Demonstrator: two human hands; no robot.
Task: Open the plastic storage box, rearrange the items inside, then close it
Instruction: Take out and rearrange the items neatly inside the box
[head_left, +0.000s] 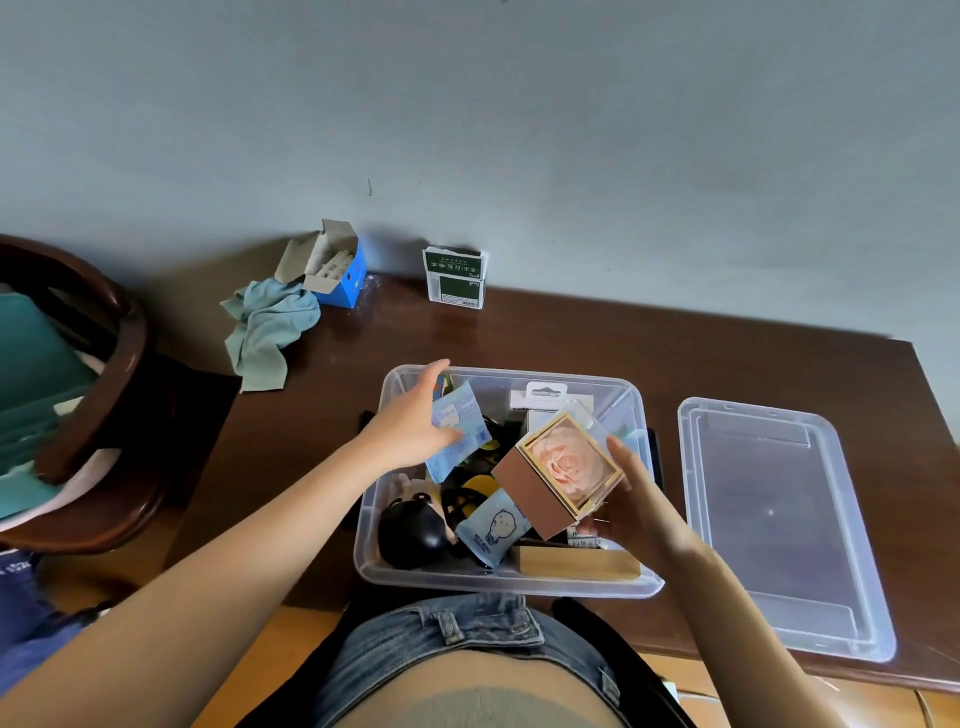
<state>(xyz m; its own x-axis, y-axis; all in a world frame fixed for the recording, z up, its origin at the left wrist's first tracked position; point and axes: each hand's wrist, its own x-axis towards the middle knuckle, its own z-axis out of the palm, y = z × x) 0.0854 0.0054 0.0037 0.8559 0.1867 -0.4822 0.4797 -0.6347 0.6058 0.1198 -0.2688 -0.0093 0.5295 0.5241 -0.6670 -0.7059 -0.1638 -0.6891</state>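
We see one clear plastic box (506, 584) with rounded corners near the front edge of the dark wooden surface (571, 338), open, and one clear lid (779, 525) flat on the surface just to its right, apart from it. Two hands work over the box. Our left hand (415, 421) has its grip pinched on a light blue sachet (460, 434), thumb on the printed face, fingers hidden behind. Our right hand (636, 499) curls its grip round a cube-shaped case (558, 475), tilted above the box, with brown sides, a pale wood frame and a clear face showing one pink rose.

Inside the box we count one second blue sachet (493, 530) with a cartoon figure, one glossy black rounded figure (413, 530), one long wooden block (579, 564) along the near wall, and one white hang-tab package (545, 397) at the far wall. Dark and yellow items in the middle are too tangled to make out, and the case hides what lies beneath it.

At the far edge stand one open blue carton (337, 270) and one green-and-white carton (456, 280); one crumpled grey-green cloth (267, 332) lies by the blue one. A dark round wooden chair (104, 415) is cut off at the left
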